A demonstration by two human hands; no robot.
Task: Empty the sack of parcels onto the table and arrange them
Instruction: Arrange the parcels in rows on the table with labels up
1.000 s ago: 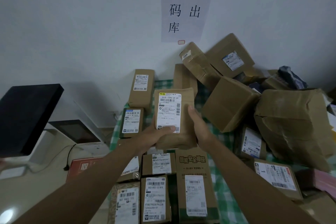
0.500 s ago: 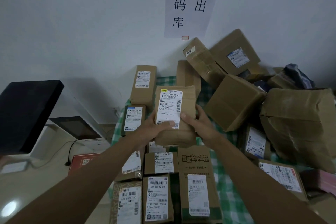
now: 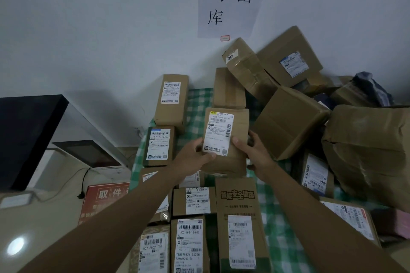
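I hold a brown cardboard parcel (image 3: 238,122) with a white shipping label facing me, above the green checked table (image 3: 197,104). My left hand (image 3: 193,157) grips its lower left edge, thumb on the label. My right hand (image 3: 253,153) grips its lower right side, thumb on the front. Labelled parcels lie in rows below and left of it: an upright one (image 3: 173,97) at the back, one (image 3: 158,146) under my left wrist, and several (image 3: 190,246) nearer me. No sack is in view.
A loose heap of bigger cartons (image 3: 288,122) and a crumpled brown package (image 3: 366,150) fills the right side against the white wall. A paper sign (image 3: 230,0) hangs above. Left of the table stand a black monitor (image 3: 26,137), a white device (image 3: 88,155) and a red sign (image 3: 104,199).
The held parcel has shifted slightly to the right and tilted a little, with both hands staying on its lower part. The other parcels have not moved.
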